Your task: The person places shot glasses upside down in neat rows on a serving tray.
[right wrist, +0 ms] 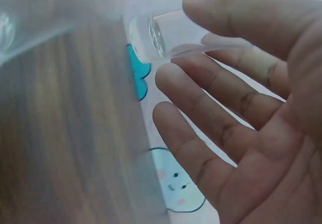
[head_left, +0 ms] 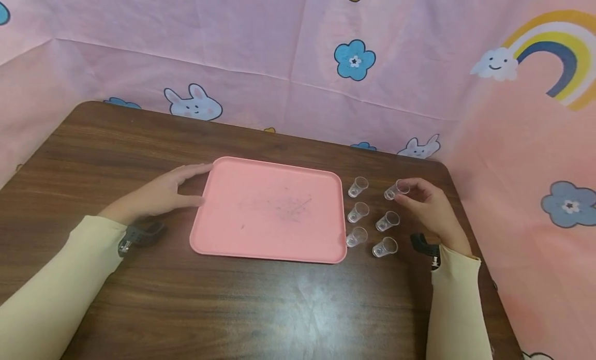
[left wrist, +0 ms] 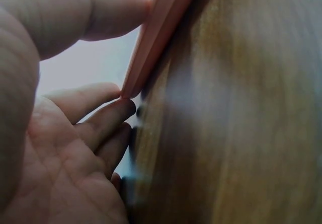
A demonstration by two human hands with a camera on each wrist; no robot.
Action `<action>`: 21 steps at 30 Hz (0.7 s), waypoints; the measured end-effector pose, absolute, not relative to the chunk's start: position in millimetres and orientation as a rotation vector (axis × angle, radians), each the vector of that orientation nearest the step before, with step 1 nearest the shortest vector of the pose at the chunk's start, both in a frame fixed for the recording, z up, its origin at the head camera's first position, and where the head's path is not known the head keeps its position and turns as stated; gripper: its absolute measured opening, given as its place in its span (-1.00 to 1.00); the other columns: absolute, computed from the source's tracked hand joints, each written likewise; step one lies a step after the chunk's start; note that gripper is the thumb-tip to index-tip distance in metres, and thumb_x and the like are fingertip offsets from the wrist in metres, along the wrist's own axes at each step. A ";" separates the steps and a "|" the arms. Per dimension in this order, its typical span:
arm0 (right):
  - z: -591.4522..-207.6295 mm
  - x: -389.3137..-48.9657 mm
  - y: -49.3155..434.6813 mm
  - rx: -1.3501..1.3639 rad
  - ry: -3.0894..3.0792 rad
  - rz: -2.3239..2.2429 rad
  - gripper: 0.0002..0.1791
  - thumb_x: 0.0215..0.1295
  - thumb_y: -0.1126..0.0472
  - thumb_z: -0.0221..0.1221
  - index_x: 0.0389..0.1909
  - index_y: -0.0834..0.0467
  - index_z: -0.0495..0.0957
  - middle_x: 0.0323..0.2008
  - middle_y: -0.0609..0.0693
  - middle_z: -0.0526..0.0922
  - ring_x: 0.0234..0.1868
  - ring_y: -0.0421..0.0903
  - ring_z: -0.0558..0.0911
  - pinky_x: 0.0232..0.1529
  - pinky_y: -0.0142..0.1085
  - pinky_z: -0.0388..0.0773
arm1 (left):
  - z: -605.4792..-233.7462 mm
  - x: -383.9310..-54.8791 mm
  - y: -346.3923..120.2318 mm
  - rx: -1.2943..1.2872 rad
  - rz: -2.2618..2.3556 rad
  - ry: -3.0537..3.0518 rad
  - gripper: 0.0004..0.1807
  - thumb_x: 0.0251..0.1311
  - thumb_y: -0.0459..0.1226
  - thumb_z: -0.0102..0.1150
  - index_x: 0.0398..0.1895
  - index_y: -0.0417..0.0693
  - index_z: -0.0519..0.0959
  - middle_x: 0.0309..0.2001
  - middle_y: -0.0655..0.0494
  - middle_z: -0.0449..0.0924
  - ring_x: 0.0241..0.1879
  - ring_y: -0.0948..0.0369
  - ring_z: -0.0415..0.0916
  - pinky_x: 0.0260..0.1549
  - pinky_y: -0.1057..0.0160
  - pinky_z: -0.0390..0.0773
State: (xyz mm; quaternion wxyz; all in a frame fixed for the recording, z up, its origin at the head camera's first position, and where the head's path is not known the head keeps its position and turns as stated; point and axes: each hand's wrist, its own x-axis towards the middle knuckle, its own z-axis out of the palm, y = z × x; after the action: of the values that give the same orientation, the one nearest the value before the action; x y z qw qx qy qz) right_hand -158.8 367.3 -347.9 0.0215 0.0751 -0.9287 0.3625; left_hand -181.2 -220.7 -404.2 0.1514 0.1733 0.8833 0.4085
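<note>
My left hand [head_left: 157, 193] touches the left rim of a pink tray [head_left: 265, 249] with thumb and fingertips. In the left wrist view, the thumb [left wrist: 115, 12] meets the tray's side wall [left wrist: 158, 30], fingers extended below it. At the right, my right hand [head_left: 430, 205] pinches a small clear shot glass [head_left: 391, 192] between thumb and fingers. The right wrist view shows this shot glass [right wrist: 151, 35] tilted across the picture, its base pointing away from the palm. Three more shot glasses [head_left: 358, 212] stand in a line along the tray's right edge, and two others [head_left: 386, 222] stand nearer my right hand.
The tray's flat bottom bears dark scuff marks. A brown wood-grain table [head_left: 223, 303] lies under everything. Patterned pink cloth [head_left: 261, 55] hangs behind the table and along its right side. Black wrist mounts [head_left: 423, 245] sit at both cuffs.
</note>
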 end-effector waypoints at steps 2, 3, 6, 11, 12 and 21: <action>-344.1 -157.7 364.7 0.237 -2.868 1.111 -0.61 0.39 0.05 0.37 0.13 0.14 0.63 0.01 0.01 0.67 -0.02 -0.19 0.63 -0.07 -0.51 0.53 | -404.7 -181.6 -221.4 0.493 1.170 2.538 -0.07 0.23 -0.03 0.45 0.62 0.12 0.21 0.62 -0.09 0.08 0.60 -0.25 -0.14 0.38 -0.55 -0.08; -342.3 -157.4 363.4 0.242 -2.862 1.106 -0.61 0.39 0.06 0.37 0.13 0.14 0.63 0.00 0.00 0.67 -0.02 -0.19 0.63 -0.08 -0.51 0.53 | -405.1 -181.7 -221.8 0.493 1.171 2.539 -0.07 0.23 -0.03 0.46 0.62 0.12 0.21 0.62 -0.09 0.08 0.60 -0.25 -0.13 0.38 -0.55 -0.07; -337.8 -155.8 357.6 0.245 -2.831 1.131 -0.63 0.37 0.09 0.39 0.12 0.13 0.65 -0.01 -0.01 0.68 -0.01 -0.23 0.62 -0.03 -0.49 0.53 | -406.6 -181.8 -222.4 0.504 1.175 2.542 -0.07 0.22 -0.04 0.47 0.62 0.10 0.22 0.62 -0.10 0.09 0.60 -0.25 -0.12 0.38 -0.55 -0.05; -331.6 -151.7 345.3 0.304 -2.796 1.228 -0.63 0.36 0.20 0.38 0.15 0.17 0.64 -0.03 -0.01 0.68 -0.05 -0.26 0.65 -0.05 -0.53 0.56 | -408.5 -182.3 -222.9 0.520 1.186 2.533 -0.07 0.23 -0.05 0.46 0.62 0.09 0.22 0.62 -0.11 0.08 0.59 -0.25 -0.11 0.39 -0.54 -0.05; -330.4 -151.6 341.9 0.326 -2.791 1.243 -0.62 0.36 0.22 0.38 0.16 0.18 0.64 -0.03 0.00 0.67 -0.06 -0.26 0.65 -0.05 -0.53 0.57 | -408.8 -182.7 -223.1 0.525 1.191 2.530 -0.07 0.24 -0.05 0.46 0.62 0.09 0.22 0.62 -0.11 0.08 0.60 -0.25 -0.12 0.42 -0.51 -0.08; -318.7 -152.3 307.1 0.412 -2.781 1.284 -0.65 0.33 0.22 0.40 0.11 0.17 0.65 -0.06 0.07 0.68 -0.09 -0.16 0.65 -0.02 -0.41 0.60 | -408.5 -184.1 -224.3 0.516 1.191 2.516 -0.07 0.25 -0.02 0.45 0.63 0.13 0.20 0.64 -0.08 0.05 0.63 -0.24 -0.25 0.45 -0.48 -0.17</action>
State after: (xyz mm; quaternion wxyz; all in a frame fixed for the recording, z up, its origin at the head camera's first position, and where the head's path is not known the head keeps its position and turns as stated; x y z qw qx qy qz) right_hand -152.3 307.1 -318.7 0.0254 0.1332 -0.8995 0.4153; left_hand -184.1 -224.3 -408.5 0.1548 0.1802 0.8780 0.4156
